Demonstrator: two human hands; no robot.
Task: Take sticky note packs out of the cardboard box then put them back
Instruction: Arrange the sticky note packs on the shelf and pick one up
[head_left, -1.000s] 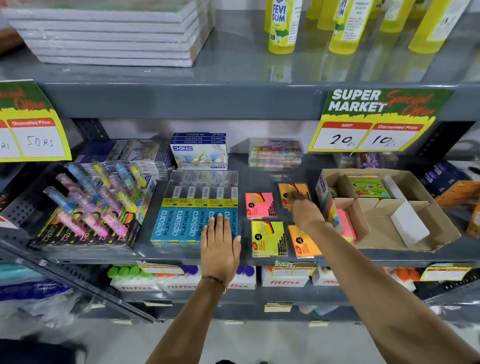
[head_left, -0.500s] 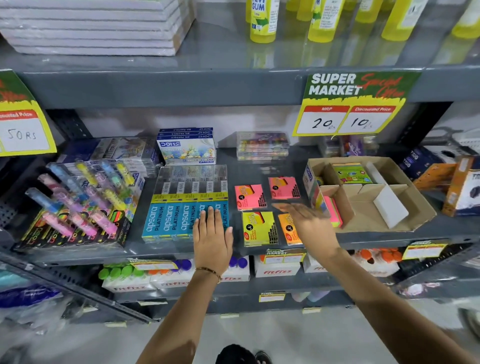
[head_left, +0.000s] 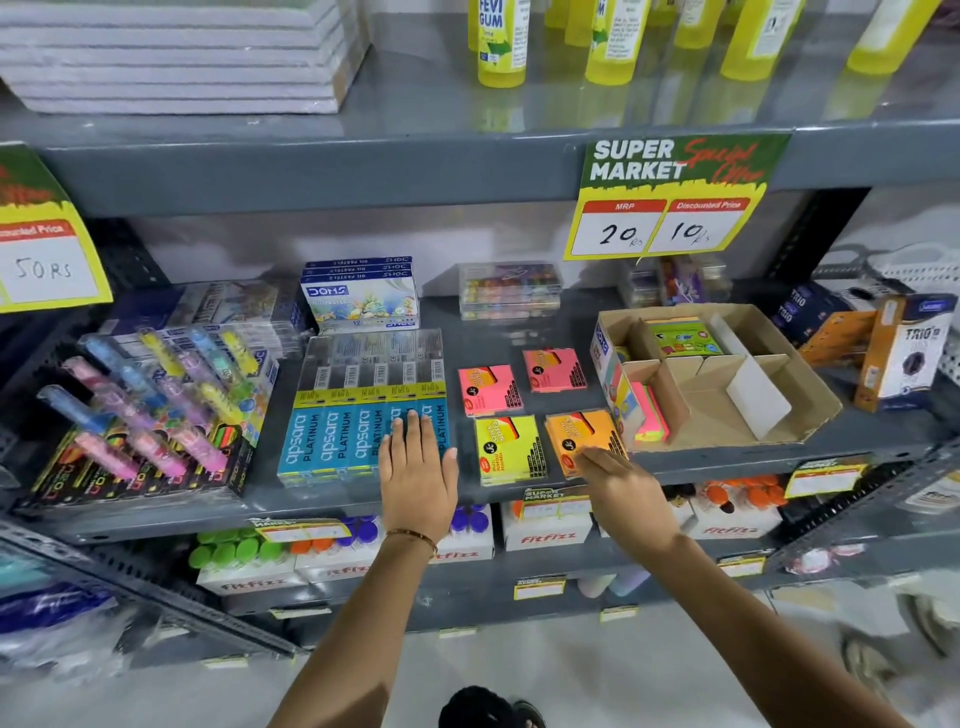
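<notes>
right hand flat, grip apart, touching glossy orange square pack | left hand flat, grip apart; cardboard box beside

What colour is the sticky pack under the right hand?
Orange pack, under the right hand; head view.

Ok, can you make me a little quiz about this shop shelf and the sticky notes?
1. How many sticky note packs lie loose on the shelf outside the cardboard box?
2. True or false: the left hand rests flat on the blue pencil boxes.
3. Which pack does the right hand touch: A yellow pack, B orange pack, C a pink pack?

Key: 1. Four: two pink, one yellow, one orange. 2. True. 3. B.
</notes>
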